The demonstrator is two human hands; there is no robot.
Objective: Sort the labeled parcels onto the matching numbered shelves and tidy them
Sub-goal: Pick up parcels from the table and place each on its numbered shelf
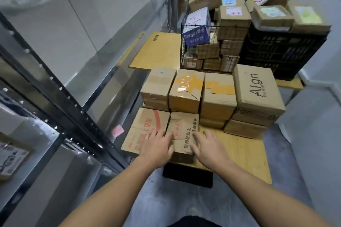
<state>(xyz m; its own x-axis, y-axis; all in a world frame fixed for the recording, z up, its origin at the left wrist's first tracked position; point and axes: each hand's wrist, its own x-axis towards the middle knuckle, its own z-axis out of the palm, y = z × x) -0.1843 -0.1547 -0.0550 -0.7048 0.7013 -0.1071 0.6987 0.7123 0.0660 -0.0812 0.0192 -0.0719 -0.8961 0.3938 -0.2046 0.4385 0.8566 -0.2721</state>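
- The parcel I am going for is the small box [184, 131] with black print on its lid. It sits at the near edge of the surface [245, 153], directly ahead of and between the two sets of fingers.
- Its long axis runs away from me, from the near edge toward the stacked row behind. The long sides are therefore the ones that face the fingers on either hand.
- The fingers of the left hand [156, 145] are spread apart and lie flat, clamped on nothing. Their tips reach over the left long edge of the small box.
- The fingers of the right hand [209, 146] are also spread and hold nothing. They sit at the right long edge, and through the blur I cannot tell whether they touch it or are just beside it.
- Both hands look about equally near, one to each side, so I judge this a two-handed squeeze across the short width.
- Under the left palm, touching the small box on its left, lies a wider box with red print [142, 131]. The left fingers have little room to slide down between the two.
- To the right of the right fingers the surface is bare wood.
- Beyond the fingertips stands a row of taped boxes [186, 90], and past them a wire basket [203, 48] of parcels.
- Off to the left of the left fingers is the black shelf rack [55, 97]. A pink note [117, 131] is stuck near it, and I cannot read its number.
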